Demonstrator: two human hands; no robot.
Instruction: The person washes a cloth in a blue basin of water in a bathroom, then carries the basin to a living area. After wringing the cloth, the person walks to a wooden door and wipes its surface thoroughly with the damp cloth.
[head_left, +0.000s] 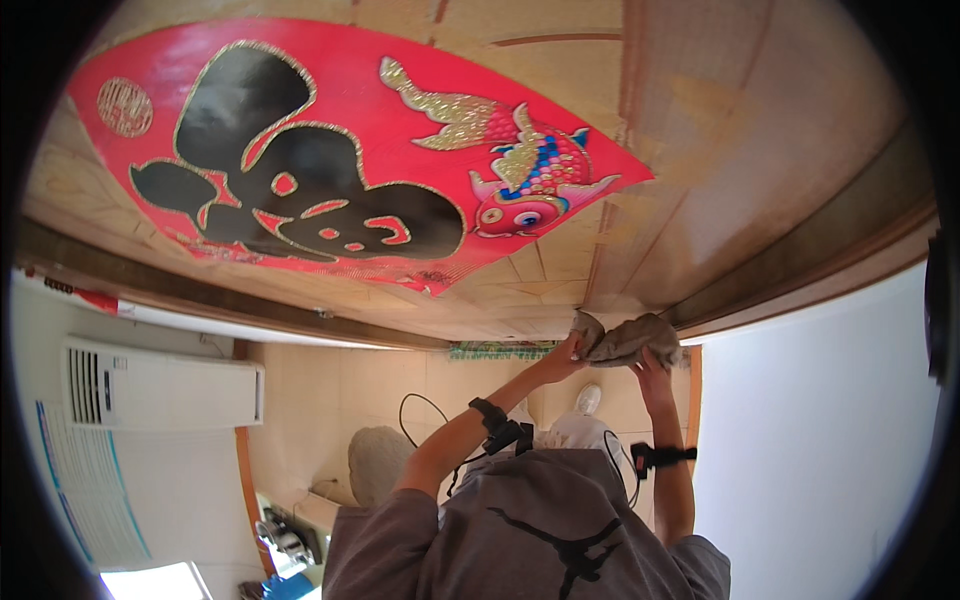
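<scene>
A bunched grey-brown cloth (636, 340) is gripped by both hands against the wooden door (525, 304), close to its frame. My left hand (566, 360) holds the cloth's left end, where a smaller fold sticks up. At the right part, the fingers of my right hand (654, 373) press into the cloth from below. A large red paper decoration (337, 97) with a black, gold-edged character and a colourful fish is on the door panel. Black bands with small devices are strapped around both forearms.
The door frame (810, 281) runs along the right, beside a white wall (810, 420). A green-fringed mat (502, 350) lies on the tiled floor. A white air conditioner (169, 384) stands at the left. A rounded grey object (379, 465) and thin black cables are near my left arm.
</scene>
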